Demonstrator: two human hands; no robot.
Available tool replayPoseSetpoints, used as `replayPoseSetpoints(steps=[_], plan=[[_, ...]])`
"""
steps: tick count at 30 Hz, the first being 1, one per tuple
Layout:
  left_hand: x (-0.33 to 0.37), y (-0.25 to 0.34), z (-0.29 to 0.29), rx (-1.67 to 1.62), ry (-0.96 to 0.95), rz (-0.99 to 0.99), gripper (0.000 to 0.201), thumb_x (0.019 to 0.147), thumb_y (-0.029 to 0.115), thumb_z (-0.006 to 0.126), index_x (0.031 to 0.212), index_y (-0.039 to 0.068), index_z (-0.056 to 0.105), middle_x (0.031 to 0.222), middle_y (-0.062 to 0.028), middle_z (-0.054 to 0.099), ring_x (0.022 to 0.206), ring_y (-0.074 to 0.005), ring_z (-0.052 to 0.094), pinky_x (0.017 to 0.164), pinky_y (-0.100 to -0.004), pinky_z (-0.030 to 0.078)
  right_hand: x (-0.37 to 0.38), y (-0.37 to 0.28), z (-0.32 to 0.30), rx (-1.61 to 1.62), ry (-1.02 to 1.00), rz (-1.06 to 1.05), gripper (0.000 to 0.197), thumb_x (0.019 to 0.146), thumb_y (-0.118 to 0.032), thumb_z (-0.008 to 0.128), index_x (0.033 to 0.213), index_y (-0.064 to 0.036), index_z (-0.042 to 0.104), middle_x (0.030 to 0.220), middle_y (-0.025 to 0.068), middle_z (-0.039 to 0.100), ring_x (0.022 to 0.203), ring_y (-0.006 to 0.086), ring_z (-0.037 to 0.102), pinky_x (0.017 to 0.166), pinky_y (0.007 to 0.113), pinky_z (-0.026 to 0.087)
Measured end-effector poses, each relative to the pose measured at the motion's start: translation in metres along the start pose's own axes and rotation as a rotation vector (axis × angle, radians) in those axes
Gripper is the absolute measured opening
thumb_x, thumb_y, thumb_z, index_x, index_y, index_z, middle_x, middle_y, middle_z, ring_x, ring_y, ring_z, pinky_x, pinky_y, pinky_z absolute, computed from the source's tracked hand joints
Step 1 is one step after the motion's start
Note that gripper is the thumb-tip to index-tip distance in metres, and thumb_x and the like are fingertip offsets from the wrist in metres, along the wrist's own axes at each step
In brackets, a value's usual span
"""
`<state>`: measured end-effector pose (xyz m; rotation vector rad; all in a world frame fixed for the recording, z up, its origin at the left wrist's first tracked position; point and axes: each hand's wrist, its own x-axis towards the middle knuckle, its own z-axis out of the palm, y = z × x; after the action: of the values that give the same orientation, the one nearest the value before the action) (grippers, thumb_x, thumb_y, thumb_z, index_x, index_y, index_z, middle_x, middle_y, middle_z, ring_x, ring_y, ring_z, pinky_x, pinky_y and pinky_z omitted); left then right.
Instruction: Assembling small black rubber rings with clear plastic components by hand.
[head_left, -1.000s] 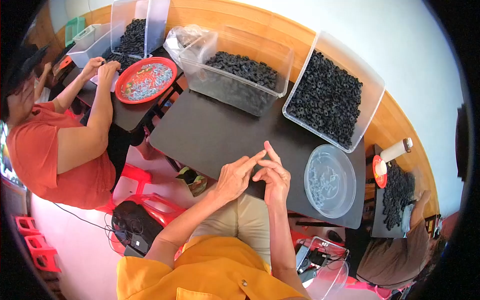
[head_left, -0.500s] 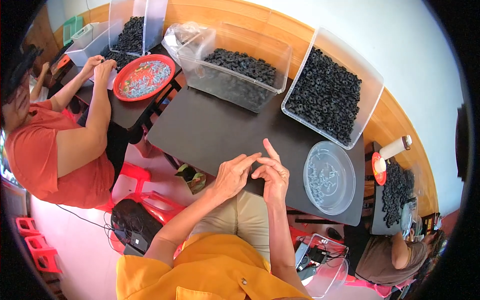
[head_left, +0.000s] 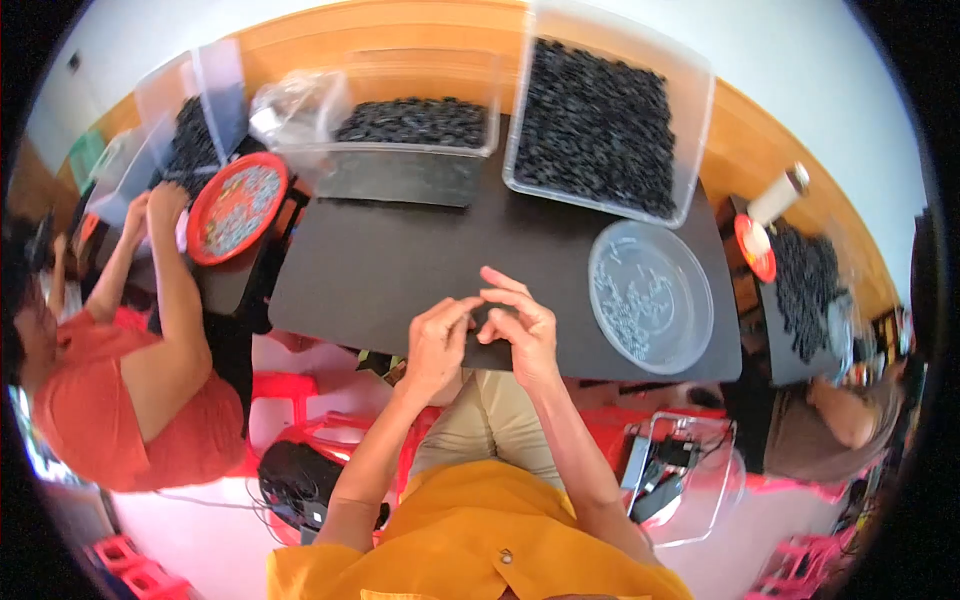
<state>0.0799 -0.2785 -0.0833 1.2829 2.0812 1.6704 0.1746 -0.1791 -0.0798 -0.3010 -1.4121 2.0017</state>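
My left hand (head_left: 437,345) and my right hand (head_left: 524,330) are close together above the near edge of a dark table (head_left: 390,250). The left hand's thumb and fingers pinch together, with a small dark spot between them that is too blurred to name. On the right hand the index finger points outward, the thumb stands apart, and another fingertip meets the left fingers. Right of my hands lies a round clear plastic dish (head_left: 690,305) holding small silvery pieces. Beyond them is a big clear bin (head_left: 698,110) of small black ring-like parts.
Another clear bin (head_left: 400,180) of black parts stands at the back left. At left, a person in a red shirt (head_left: 150,400) works beside a red tray (head_left: 282,180) of silvery pieces. A person in brown (head_left: 825,430) sits at right. Red stools (head_left: 285,385) stand below.
The whole view has turned and shifted, so the table lies straighter and the bins have moved left and up in it. My hands stay together in much the same pose.
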Motion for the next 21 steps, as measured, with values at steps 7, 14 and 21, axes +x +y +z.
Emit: replayPoseSetpoints(steps=[7,14,21], plan=[[0.041,0.001,-0.009,-0.012,-0.173,-0.12,0.025,0.084,0.001,0.048,0.104,0.002,0.062,0.069,-0.0085,0.061,0.053,-0.0113,0.055,0.052,-0.0256,0.046,-0.018,-0.007,-0.004,-0.104,0.074,0.101,0.016,0.089,-0.012,0.054,0.099,-0.0018,0.062,0.064,0.0027,0.055,0.053,0.0057,0.051,0.047,0.017,0.041],[0.095,0.007,0.007,0.134,-0.242,0.074,0.023,0.079,0.002,0.053,0.1,0.001,0.062,0.069,-0.0135,0.061,0.056,-0.0191,0.057,0.057,-0.0309,0.045,-0.039,-0.037,-0.008,-0.592,0.071,-0.3,0.017,0.079,0.006,0.057,0.093,-0.001,0.065,0.069,0.0039,0.058,0.061,0.0103,0.055,0.056,0.02,0.045],[0.148,0.018,0.041,0.178,-0.205,0.299,0.021,0.076,0.001,0.056,0.097,0.0,0.062,0.075,-0.0187,0.06,0.065,-0.0335,0.058,0.063,-0.0372,0.046,-0.035,-0.103,-0.08,-1.108,0.213,-0.254,0.01,0.077,-0.001,0.059,0.086,-0.0009,0.065,0.071,0.0094,0.061,0.062,0.0182,0.056,0.057,0.027,0.044]])
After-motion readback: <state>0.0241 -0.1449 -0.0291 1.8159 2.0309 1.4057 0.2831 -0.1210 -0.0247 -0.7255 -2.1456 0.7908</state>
